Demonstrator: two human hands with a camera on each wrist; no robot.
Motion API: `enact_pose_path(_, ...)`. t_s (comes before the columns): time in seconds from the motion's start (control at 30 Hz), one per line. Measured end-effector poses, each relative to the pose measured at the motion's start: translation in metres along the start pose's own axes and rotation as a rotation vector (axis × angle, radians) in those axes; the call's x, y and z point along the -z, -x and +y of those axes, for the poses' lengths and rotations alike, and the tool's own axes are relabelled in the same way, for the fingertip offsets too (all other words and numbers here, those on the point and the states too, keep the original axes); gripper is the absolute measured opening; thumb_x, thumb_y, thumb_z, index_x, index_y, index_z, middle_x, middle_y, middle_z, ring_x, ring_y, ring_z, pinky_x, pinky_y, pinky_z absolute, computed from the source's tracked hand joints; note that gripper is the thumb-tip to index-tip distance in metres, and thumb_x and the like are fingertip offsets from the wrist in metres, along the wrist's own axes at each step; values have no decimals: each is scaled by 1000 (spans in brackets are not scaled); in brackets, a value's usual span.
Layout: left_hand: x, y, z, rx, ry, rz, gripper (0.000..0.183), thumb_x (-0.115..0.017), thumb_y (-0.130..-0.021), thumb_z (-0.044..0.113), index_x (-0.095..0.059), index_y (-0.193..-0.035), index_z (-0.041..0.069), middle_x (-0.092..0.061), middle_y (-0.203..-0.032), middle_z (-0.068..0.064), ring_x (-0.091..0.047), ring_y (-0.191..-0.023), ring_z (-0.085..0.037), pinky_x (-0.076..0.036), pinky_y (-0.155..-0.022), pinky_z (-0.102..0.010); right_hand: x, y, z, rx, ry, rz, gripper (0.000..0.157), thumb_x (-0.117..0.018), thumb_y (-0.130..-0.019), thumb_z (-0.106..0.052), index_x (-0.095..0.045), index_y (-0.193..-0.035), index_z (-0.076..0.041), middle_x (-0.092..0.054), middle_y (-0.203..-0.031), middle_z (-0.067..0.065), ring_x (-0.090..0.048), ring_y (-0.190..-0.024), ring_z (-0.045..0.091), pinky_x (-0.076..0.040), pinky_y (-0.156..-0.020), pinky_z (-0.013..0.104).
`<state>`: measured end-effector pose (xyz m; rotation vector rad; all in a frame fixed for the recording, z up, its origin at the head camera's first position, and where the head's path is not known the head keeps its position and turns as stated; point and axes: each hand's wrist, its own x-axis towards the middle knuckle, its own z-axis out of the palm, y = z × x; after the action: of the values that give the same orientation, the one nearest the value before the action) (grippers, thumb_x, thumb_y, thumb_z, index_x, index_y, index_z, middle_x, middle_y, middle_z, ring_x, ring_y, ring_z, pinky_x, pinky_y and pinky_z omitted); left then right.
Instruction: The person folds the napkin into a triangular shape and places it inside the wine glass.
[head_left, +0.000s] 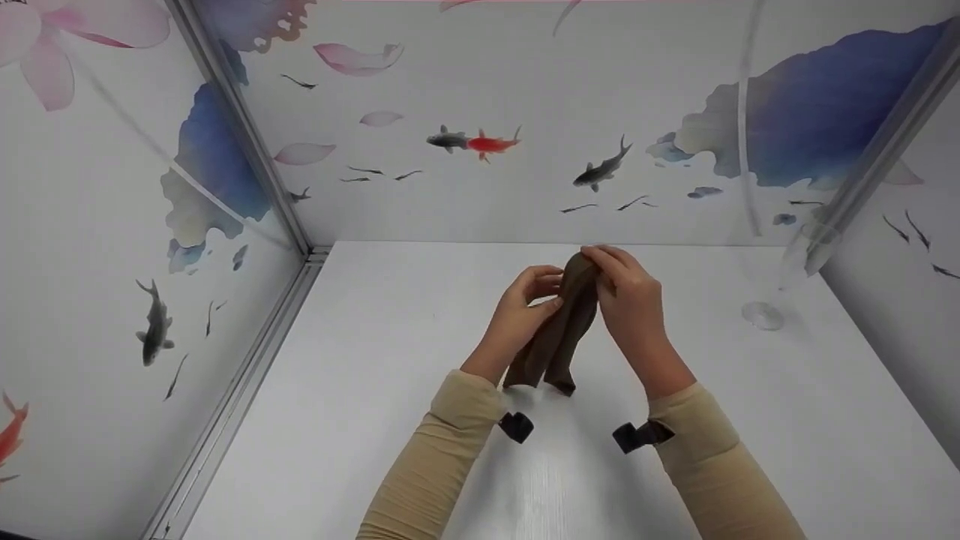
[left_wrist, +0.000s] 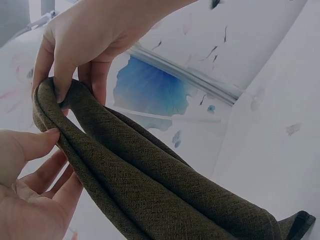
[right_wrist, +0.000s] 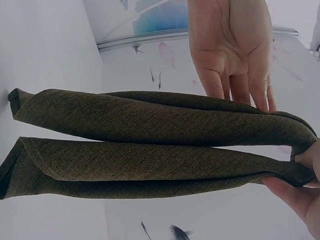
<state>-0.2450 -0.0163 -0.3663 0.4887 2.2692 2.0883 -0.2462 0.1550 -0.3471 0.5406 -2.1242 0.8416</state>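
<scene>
A dark brown woven cloth [head_left: 559, 330], rolled lengthwise and folded over at the top, hangs with its two ends down above the white table. My right hand [head_left: 634, 300] pinches the top of the fold between thumb and fingers. On the cloth's left side, my left hand [head_left: 521, 304] holds it just below the fold, thumb on the near side and fingers partly behind. In the left wrist view, the cloth [left_wrist: 150, 185] runs down to the right, and both hands meet it near the bend. The right wrist view shows its two rolled lengths [right_wrist: 135, 160] side by side with a narrow gap.
A clear stemmed glass [head_left: 763, 316] stands at the back right of the white table [head_left: 360, 420]. Walls printed with fish and flowers enclose the left, back and right sides. A metal rail [head_left: 247, 397] borders the table's left edge.
</scene>
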Motion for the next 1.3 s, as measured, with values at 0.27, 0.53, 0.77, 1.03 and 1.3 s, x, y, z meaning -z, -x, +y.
enact_pose_path(0.27, 8, 0, -11, 56, 0, -97, 38, -62, -95, 4, -57, -132, 15, -60, -127, -2, -55, -120, -16, -47, -95, -33, 5, 0, -1, -37, -51, -51, 33, -58, -90, 11, -70, -116, -6, -64, -113, 11, -63, -99, 25, -54, -74, 37)
enact_pose_path(0.53, 16, 6, -26, 122, 66, -217, 38, -66, -95, 17, -57, -132, 20, -58, -130, 5, -52, -123, -12, -43, -100, -34, 9, 1, -6, -22, -94, -81, 36, -58, -90, 12, -71, -116, -9, -64, -115, 8, -63, -94, 20, -50, -68, 32)
enact_pose_path(0.77, 22, 2, -39, 72, 136, -362, 29, -65, -95, 17, -59, -123, 15, -61, -122, -2, -56, -115, -18, -44, -98, -37, 10, 1, -8, -14, -160, -113, 38, -57, -90, 14, -70, -117, -9, -65, -116, 4, -61, -100, 15, -50, -74, 29)
enact_pose_path(1.03, 19, -2, -43, 40, 144, -403, 22, -65, -94, 9, -60, -115, 7, -64, -109, -8, -60, -103, -20, -49, -90, -35, 11, 6, -7, 12, -193, -124, 40, -55, -89, 16, -69, -118, -8, -63, -120, 6, -56, -86, 13, -42, -64, 20)
enact_pose_path(1.3, 12, -10, -34, 55, 28, -304, 22, -67, -92, 6, -64, -114, 9, -65, -108, -3, -61, -104, -16, -51, -87, -33, 18, 10, -12, -108, -256, -227, 41, -51, -91, 3, -66, -126, -12, -58, -129, 3, -58, -103, 14, -52, -74, 34)
